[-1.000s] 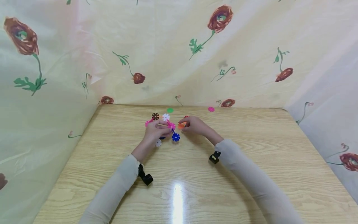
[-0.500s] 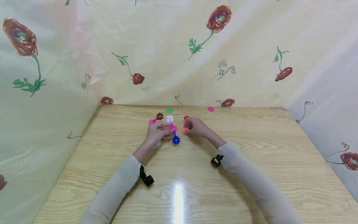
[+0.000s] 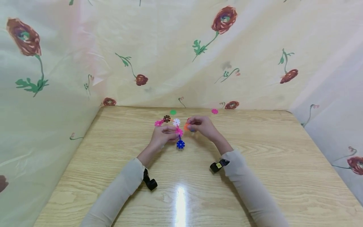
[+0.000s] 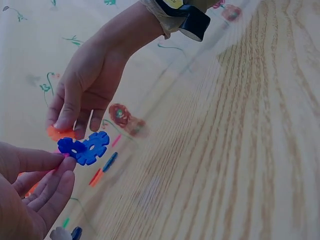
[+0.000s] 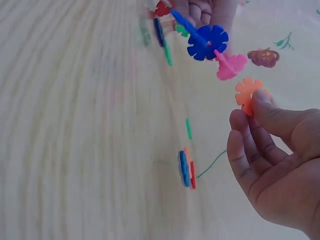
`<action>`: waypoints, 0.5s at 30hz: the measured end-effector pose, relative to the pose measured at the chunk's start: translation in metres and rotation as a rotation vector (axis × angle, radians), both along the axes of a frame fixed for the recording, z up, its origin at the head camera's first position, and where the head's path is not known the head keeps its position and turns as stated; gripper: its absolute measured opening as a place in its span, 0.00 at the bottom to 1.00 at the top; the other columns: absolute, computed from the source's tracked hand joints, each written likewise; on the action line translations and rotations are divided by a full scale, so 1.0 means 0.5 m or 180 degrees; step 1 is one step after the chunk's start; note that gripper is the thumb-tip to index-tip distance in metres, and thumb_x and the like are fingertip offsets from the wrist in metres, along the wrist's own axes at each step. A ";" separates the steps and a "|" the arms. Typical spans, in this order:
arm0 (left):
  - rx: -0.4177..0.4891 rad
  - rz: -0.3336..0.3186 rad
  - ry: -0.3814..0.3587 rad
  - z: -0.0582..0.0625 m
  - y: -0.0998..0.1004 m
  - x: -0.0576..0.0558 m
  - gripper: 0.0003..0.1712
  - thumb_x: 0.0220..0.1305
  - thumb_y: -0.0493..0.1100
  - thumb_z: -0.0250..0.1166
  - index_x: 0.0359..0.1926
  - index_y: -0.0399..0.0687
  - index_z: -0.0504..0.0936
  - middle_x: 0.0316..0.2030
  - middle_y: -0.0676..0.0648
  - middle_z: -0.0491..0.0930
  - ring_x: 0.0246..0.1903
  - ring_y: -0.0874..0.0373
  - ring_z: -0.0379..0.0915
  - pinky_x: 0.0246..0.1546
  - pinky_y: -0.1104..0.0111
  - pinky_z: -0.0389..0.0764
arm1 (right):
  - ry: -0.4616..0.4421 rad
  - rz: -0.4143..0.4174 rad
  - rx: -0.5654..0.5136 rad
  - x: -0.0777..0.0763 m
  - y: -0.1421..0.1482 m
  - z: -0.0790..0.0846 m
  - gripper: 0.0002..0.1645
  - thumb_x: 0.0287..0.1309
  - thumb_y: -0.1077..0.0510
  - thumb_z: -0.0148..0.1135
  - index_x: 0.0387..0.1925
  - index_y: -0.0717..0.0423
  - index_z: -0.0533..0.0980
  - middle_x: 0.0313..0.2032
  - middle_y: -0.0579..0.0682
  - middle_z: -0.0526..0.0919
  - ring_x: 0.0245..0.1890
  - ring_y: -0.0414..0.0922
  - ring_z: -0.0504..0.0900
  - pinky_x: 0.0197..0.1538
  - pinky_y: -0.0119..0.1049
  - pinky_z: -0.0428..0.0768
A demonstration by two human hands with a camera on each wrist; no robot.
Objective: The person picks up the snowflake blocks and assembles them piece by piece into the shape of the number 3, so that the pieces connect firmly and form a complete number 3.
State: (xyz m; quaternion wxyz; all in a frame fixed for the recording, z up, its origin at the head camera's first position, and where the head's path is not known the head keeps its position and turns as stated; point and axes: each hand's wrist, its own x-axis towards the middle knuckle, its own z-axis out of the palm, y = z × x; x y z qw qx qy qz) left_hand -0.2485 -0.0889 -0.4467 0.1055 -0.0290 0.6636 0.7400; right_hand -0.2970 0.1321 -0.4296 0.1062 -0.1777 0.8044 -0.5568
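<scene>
Right hand point(image 5: 280, 167) pinches an orange disc point(image 5: 246, 91); left hand point(image 3: 161, 137) holds joined discs point(image 5: 218, 39).

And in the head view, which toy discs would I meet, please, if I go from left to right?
Pink disc, brown disc, green disc, white disc, blue disc, orange disc, far pink disc.

Linked discs point(image 3: 179, 132) are left of the disc point(image 5: 246, 93) in the right hand point(image 3: 204, 126).
</scene>
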 end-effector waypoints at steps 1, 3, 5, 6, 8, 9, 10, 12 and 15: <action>-0.0016 -0.0010 0.0008 0.000 0.001 0.000 0.17 0.60 0.26 0.71 0.51 0.29 0.83 0.40 0.37 0.89 0.30 0.59 0.87 0.42 0.61 0.89 | 0.0005 -0.0006 -0.0018 0.002 -0.002 0.001 0.10 0.64 0.65 0.67 0.45 0.67 0.82 0.38 0.53 0.87 0.37 0.57 0.85 0.42 0.48 0.87; -0.0048 -0.0032 0.0006 0.002 0.002 0.002 0.17 0.60 0.26 0.70 0.51 0.30 0.83 0.40 0.37 0.89 0.30 0.59 0.87 0.43 0.61 0.89 | 0.0032 -0.0006 -0.0023 0.004 -0.006 0.002 0.09 0.64 0.66 0.67 0.44 0.66 0.82 0.38 0.55 0.87 0.37 0.60 0.84 0.42 0.48 0.87; -0.0086 -0.0063 0.0015 0.003 0.003 0.003 0.17 0.60 0.27 0.70 0.51 0.30 0.83 0.40 0.36 0.88 0.30 0.59 0.87 0.43 0.60 0.89 | 0.0078 0.0011 -0.0024 0.004 -0.009 0.000 0.08 0.64 0.66 0.67 0.43 0.66 0.82 0.38 0.57 0.86 0.37 0.62 0.83 0.40 0.47 0.87; -0.0097 -0.0082 0.0018 0.003 0.003 0.003 0.17 0.60 0.27 0.70 0.51 0.30 0.82 0.40 0.36 0.88 0.30 0.59 0.87 0.44 0.60 0.89 | 0.0091 0.0019 -0.0034 0.004 -0.010 -0.002 0.07 0.64 0.67 0.66 0.43 0.66 0.82 0.38 0.58 0.86 0.36 0.63 0.82 0.39 0.46 0.87; -0.0123 -0.0109 0.0017 0.002 0.003 0.004 0.17 0.60 0.27 0.70 0.51 0.31 0.82 0.40 0.36 0.88 0.30 0.59 0.87 0.43 0.60 0.89 | 0.0112 0.0044 -0.0063 0.003 -0.012 -0.008 0.07 0.64 0.67 0.66 0.43 0.66 0.82 0.38 0.58 0.86 0.36 0.62 0.82 0.38 0.43 0.86; -0.0136 -0.0115 0.0007 0.001 0.003 0.003 0.16 0.60 0.27 0.70 0.50 0.31 0.83 0.39 0.37 0.88 0.31 0.59 0.87 0.43 0.60 0.89 | 0.0122 0.0060 -0.0087 0.002 -0.013 -0.011 0.07 0.64 0.68 0.65 0.43 0.67 0.82 0.37 0.57 0.85 0.35 0.61 0.82 0.37 0.42 0.86; -0.0139 -0.0123 0.0017 0.000 0.003 0.003 0.16 0.61 0.27 0.70 0.50 0.31 0.83 0.39 0.38 0.89 0.30 0.59 0.87 0.42 0.61 0.89 | 0.0127 0.0080 -0.0113 0.002 -0.013 -0.014 0.07 0.64 0.68 0.65 0.43 0.67 0.81 0.37 0.56 0.85 0.35 0.61 0.81 0.36 0.41 0.85; -0.0119 -0.0129 0.0034 -0.001 0.003 0.002 0.15 0.61 0.27 0.70 0.50 0.31 0.83 0.38 0.38 0.89 0.30 0.59 0.87 0.40 0.63 0.89 | 0.0133 0.0121 -0.0132 0.001 -0.015 -0.017 0.06 0.65 0.69 0.63 0.43 0.67 0.81 0.37 0.55 0.84 0.35 0.61 0.81 0.35 0.40 0.85; -0.0095 -0.0120 0.0053 -0.002 0.004 0.002 0.14 0.61 0.27 0.70 0.49 0.29 0.83 0.38 0.38 0.89 0.29 0.59 0.87 0.38 0.64 0.89 | 0.0164 0.0180 -0.0117 0.002 -0.018 -0.018 0.06 0.65 0.70 0.62 0.43 0.68 0.81 0.38 0.56 0.84 0.36 0.60 0.80 0.35 0.38 0.84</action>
